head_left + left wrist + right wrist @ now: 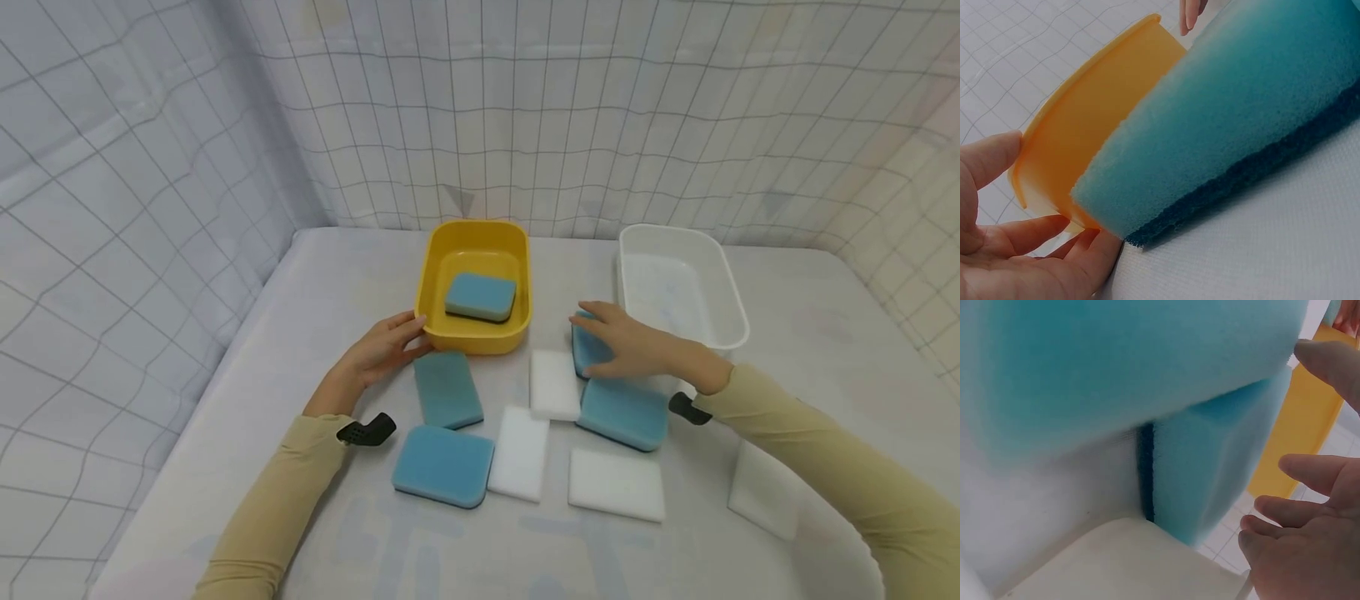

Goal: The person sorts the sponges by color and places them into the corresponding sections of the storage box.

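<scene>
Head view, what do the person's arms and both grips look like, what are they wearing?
The long tan fabric left sleeve matches the long tan fabric right sleeve. A bent black device sits near the left sleeve's end, a similar black device near the right one's. The left grip and right grip are bare, without visible gloves or rings. No cables show.

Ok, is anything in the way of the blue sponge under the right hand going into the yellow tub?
The side wall of the yellow tub, so it probably needs lifting over. The white pad beside the blue sponge might get bumped if it slides; I see nothing else between.
</scene>
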A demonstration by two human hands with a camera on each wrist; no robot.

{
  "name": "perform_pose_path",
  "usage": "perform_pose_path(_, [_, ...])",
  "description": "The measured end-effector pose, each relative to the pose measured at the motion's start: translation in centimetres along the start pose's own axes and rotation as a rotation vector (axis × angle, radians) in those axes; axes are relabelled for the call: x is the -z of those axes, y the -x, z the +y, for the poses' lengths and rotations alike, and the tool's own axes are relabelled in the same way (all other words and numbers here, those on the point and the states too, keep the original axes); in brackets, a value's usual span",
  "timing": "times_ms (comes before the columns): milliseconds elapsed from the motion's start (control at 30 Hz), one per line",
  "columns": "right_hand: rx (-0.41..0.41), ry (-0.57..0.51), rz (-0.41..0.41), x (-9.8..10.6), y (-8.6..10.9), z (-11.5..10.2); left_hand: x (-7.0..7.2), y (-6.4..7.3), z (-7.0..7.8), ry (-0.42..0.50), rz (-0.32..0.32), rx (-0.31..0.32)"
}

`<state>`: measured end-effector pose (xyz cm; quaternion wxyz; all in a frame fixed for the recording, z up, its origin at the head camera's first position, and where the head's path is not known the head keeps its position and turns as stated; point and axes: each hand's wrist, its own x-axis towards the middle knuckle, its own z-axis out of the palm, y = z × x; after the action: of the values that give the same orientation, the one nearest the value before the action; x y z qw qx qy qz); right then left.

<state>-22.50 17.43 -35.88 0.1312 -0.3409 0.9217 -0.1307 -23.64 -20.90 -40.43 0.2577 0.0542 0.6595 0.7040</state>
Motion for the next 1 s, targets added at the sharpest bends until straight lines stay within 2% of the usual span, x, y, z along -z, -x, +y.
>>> perform_pose_path(200, [-0.062,-0.006,-0.069,0.0,-0.7,-0.1,-0.1,0.0,0.0,-0.007,-0.002,0.002])
perform_pose_path(700, [-0.148,0.028,-0.148,-0.3,-1.7,-0.2,0.0,0.1,-0.1,-0.004,-0.015,-0.006])
perform_pose_path(1000, [-0.140,0.071,-0.141,-0.2,-2.0,-0.5,-0.1,0.1,0.1,0.006,-0.001,-0.003])
